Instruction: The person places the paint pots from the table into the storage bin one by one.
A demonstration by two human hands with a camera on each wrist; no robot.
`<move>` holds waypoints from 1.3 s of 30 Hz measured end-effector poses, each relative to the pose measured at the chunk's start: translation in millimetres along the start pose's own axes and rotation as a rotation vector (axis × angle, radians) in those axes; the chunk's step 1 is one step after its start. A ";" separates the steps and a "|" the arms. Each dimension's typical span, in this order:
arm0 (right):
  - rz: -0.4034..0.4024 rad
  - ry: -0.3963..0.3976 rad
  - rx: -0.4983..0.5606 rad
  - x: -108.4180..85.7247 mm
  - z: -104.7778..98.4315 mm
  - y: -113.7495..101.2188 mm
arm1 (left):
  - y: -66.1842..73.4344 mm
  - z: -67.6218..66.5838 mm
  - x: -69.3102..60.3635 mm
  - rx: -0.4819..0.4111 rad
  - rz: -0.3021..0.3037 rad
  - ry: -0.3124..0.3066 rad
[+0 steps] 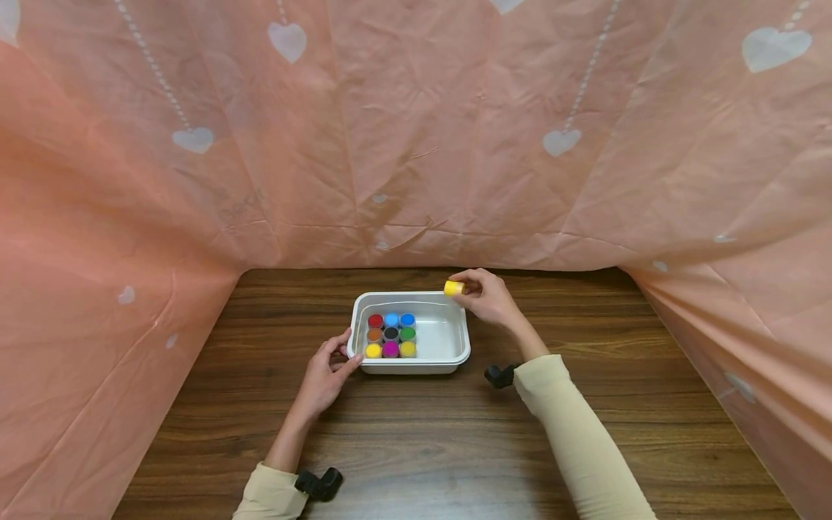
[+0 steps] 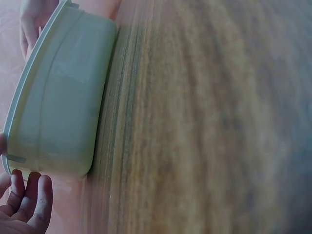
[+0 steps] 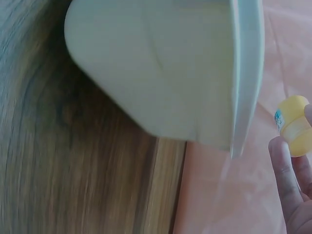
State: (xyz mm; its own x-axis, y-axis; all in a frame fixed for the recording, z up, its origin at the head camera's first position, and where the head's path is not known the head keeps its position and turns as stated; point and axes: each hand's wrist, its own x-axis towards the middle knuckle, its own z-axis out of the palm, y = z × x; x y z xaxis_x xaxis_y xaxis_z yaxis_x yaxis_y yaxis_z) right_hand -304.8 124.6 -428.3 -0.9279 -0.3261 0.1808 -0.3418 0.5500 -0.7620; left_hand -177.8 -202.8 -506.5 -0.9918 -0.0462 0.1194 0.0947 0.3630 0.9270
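Observation:
A white plastic tray (image 1: 442,339) stands on the table with several small paint pots (image 1: 391,334) grouped in its left part, their colours red, blues, orange, black, green, yellows and magenta. At the tray's front left corner my left hand (image 1: 323,379) holds the rim, thumb at the front edge and fingers against the left side. Over the far right corner, my right hand (image 1: 490,297) pinches a yellow paint pot (image 1: 453,288) between thumb and fingers. That pot is tipped on its side, and part of its label shows in the right wrist view (image 3: 292,126).
The wooden table (image 1: 416,440) runs under the tray and both arms. Pink cloth (image 1: 416,144) with white hearts hangs behind the table and along both sides. A black wrist camera (image 1: 318,484) sits on the left sleeve, another (image 1: 500,375) by the right cuff.

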 end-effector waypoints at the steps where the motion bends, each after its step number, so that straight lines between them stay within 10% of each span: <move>1: 0.001 -0.005 -0.002 0.0 1.7 -2.2 | 0.5 0.0 0.0 -0.001 0.001 -0.001; 39: -0.026 -0.098 -0.044 9.3 55.0 -12.4 | -3.7 -0.2 -0.4 -0.026 0.000 -0.011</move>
State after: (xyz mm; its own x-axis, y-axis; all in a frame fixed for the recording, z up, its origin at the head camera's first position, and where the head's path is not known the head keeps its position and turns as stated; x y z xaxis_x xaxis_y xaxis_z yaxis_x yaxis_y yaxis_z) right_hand -300.9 72.5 -451.4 -0.9003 -0.4131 0.1371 -0.3739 0.5727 -0.7295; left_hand -177.7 -204.3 -510.0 -0.9926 -0.0362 0.1162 0.0972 0.3382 0.9360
